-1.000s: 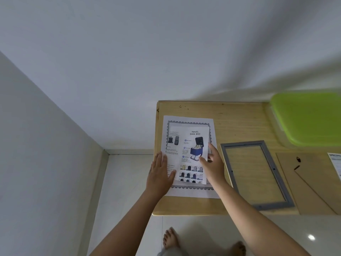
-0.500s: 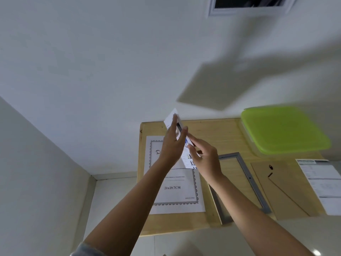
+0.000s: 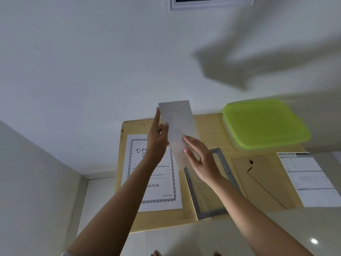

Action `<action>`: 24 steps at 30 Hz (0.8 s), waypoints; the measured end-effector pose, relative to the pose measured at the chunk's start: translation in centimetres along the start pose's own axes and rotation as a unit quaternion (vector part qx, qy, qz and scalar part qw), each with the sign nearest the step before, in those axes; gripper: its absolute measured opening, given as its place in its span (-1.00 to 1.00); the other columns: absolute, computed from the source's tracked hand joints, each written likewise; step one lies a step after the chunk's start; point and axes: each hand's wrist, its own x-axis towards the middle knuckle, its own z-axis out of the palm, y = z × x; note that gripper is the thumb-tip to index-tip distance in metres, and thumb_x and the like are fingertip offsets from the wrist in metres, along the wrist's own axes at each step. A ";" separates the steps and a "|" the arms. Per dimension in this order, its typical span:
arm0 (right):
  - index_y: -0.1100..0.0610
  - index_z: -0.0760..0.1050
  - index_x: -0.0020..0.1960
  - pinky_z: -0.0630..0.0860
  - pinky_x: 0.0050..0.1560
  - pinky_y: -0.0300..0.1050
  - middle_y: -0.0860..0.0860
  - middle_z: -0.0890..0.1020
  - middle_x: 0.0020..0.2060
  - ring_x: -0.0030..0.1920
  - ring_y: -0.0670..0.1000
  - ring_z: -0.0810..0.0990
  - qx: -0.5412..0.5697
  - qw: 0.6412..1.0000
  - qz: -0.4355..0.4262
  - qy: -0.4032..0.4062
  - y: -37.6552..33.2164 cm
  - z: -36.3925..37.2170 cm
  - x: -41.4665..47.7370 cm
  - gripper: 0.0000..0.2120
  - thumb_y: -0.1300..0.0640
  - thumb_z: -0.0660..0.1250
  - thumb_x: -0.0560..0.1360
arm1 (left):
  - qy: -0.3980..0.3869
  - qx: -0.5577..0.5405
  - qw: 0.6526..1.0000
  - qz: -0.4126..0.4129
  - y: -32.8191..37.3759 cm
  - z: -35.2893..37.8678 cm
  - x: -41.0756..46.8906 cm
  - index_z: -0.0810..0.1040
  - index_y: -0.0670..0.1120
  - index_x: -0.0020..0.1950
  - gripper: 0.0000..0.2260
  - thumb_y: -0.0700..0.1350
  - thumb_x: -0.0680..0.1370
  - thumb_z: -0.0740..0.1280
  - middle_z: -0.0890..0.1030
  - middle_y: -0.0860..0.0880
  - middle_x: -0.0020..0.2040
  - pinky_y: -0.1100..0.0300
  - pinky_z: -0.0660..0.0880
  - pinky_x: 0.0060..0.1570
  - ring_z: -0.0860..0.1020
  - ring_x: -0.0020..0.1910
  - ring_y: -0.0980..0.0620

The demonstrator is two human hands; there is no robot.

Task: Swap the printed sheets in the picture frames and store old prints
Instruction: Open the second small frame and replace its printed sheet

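A small printed sheet (image 3: 177, 126) is lifted above the wooden table (image 3: 208, 130), its blank back toward me. My left hand (image 3: 156, 139) grips its left edge with thumb in front. My right hand (image 3: 199, 159) touches its lower right part with fingers spread. Flat on the table below lies a larger bordered sheet (image 3: 162, 183) marked 29.7CM. Right of it lies an empty grey picture frame (image 3: 208, 213), and further right its brown backing board (image 3: 262, 183).
A lime-green lidded box (image 3: 263, 124) stands at the table's back right. A white specification sheet (image 3: 310, 180) lies at the right edge. A framed picture (image 3: 208, 2) hangs on the wall above. The floor shows past the table's left and front edges.
Both hands lifted the small travel-bag print off the bordered sheet and turned it so its blank back faces me. The view tilted upward.
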 end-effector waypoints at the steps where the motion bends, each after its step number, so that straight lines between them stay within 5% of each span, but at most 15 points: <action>1: 0.12 0.36 0.37 0.37 0.34 -0.01 0.00 0.47 0.30 0.34 -0.06 0.40 -0.004 1.000 0.018 0.018 0.5 -0.4 0.1 -0.59 0.02 0.20 0.55 | 0.003 -0.007 1.000 -0.003 -0.1 0.0 -0.1 0.06 0.08 0.51 -0.50 -0.20 0.62 0.13 0.40 -0.08 -0.36 0.26 0.47 -0.45 0.42 -0.40 0.14; 5: 0.14 0.35 0.37 0.35 0.35 -0.05 -0.07 0.40 0.27 0.30 -0.06 0.39 0.048 0.979 0.179 0.082 2.3 -2.2 0.9 -0.60 0.16 0.27 0.54 | -0.008 -0.013 1.000 -0.018 -0.8 0.4 -0.5 0.07 0.12 0.50 -0.49 -0.19 0.62 0.15 0.39 -0.18 -0.28 0.20 0.57 -0.32 0.44 -0.26 0.00; 9: 0.10 0.38 0.35 0.43 -0.01 -0.39 -0.08 0.50 0.12 0.11 -0.12 0.48 0.171 0.928 0.318 0.089 3.5 -4.1 1.1 -0.59 0.22 0.29 0.52 | -0.021 -0.010 0.999 -0.042 -1.7 0.9 -1.4 0.08 0.09 0.50 -0.51 -0.18 0.62 0.15 0.41 -0.19 -0.25 0.17 0.57 -0.25 0.44 -0.21 -0.02; 13: 0.14 0.52 0.19 0.42 -0.21 -0.50 -0.17 0.58 -0.16 -0.19 -0.29 0.55 0.174 0.917 0.346 0.097 5.2 -5.2 -0.9 -0.68 0.35 0.30 0.47 | -0.024 0.007 0.996 -0.081 -4.1 2.1 -2.8 0.12 0.06 0.49 -0.52 -0.20 0.61 0.16 0.58 -0.09 -0.20 0.16 0.58 -0.18 0.55 -0.19 0.05; 19: 0.08 0.53 0.22 0.48 -0.07 -0.33 -0.09 0.63 -0.02 -0.03 -0.07 0.59 0.077 0.920 0.382 0.047 7.9 -7.6 -5.4 -0.64 0.30 0.30 0.46 | -0.042 0.107 0.981 -0.156 -9.4 5.3 -6.3 0.11 0.07 0.50 -0.46 -0.21 0.58 0.21 0.54 -0.04 -0.08 -0.04 0.58 -0.04 0.55 -0.09 -0.08; 21: 0.07 0.50 0.25 0.48 -0.01 -0.23 -0.01 0.61 0.03 -0.01 0.00 0.58 0.032 0.923 0.383 0.016 8.6 -8.1 -6.8 -0.63 0.26 0.31 0.46 | -0.044 0.150 0.976 -0.152 -10.5 6.1 -7.6 0.15 0.11 0.46 -0.47 -0.22 0.56 0.24 0.50 0.02 -0.08 0.00 0.57 -0.07 0.52 -0.13 -0.01; 24: 0.11 0.46 0.28 0.37 -0.02 -0.34 0.07 0.53 0.02 -0.05 -0.05 0.50 -0.034 0.926 0.375 -0.013 9.5 -8.8 -8.2 -0.60 0.22 0.36 0.45 | -0.043 0.219 0.967 -0.119 -12.4 7.2 -9.0 0.28 0.13 0.39 -0.52 -0.19 0.52 0.28 0.49 -0.05 -0.05 0.09 0.57 -0.10 0.49 -0.16 0.04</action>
